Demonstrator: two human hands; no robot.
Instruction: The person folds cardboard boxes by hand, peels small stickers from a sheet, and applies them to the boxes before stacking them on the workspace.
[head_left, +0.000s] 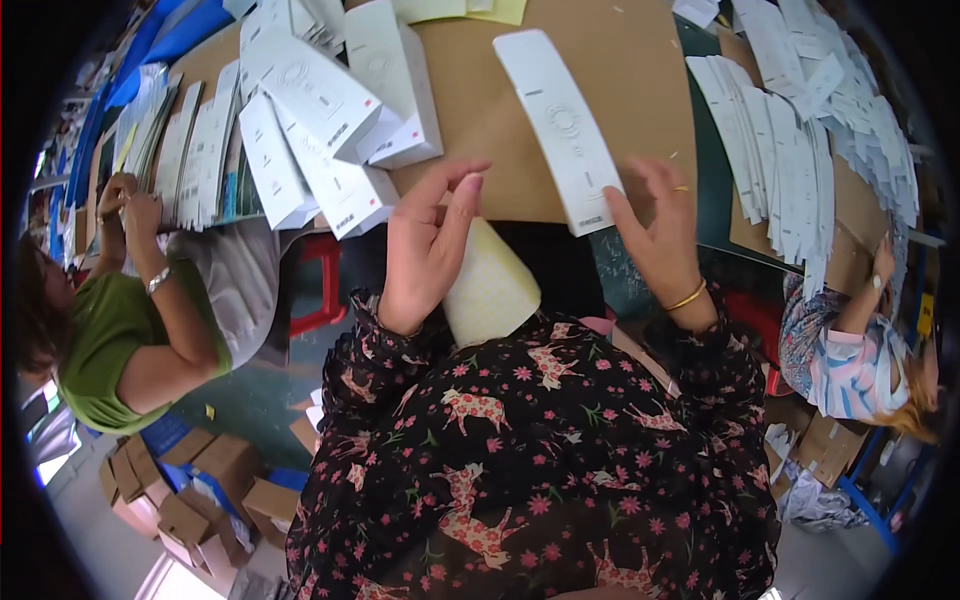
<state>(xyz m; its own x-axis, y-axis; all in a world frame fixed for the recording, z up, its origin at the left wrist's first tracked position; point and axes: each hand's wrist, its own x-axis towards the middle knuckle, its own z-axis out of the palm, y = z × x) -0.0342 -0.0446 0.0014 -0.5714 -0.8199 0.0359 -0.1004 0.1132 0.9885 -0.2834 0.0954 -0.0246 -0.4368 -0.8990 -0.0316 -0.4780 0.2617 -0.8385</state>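
Observation:
A long, narrow white carton (558,120) with a ring-shaped drawing lies at a slant on the brown tabletop, its near end at the table edge. My right hand (660,235) is at that near end, thumb on the carton's edge and the other fingers spread, slightly blurred. To the left, my left hand (432,250) is raised at the table edge, its thumb and index finger drawn together; whatever may be between them is too small to make out. Just behind that hand, a pale yellow sheet (490,290) with rows of small marks sits over my lap.
Several filled-out white boxes (315,90) are piled at the left of the cardboard-covered table (640,60). Rows of flat white cartons (770,150) lie on the right. One person in green (140,340) sits at left, another person (850,350) at right. Cardboard boxes (205,480) stand on the floor.

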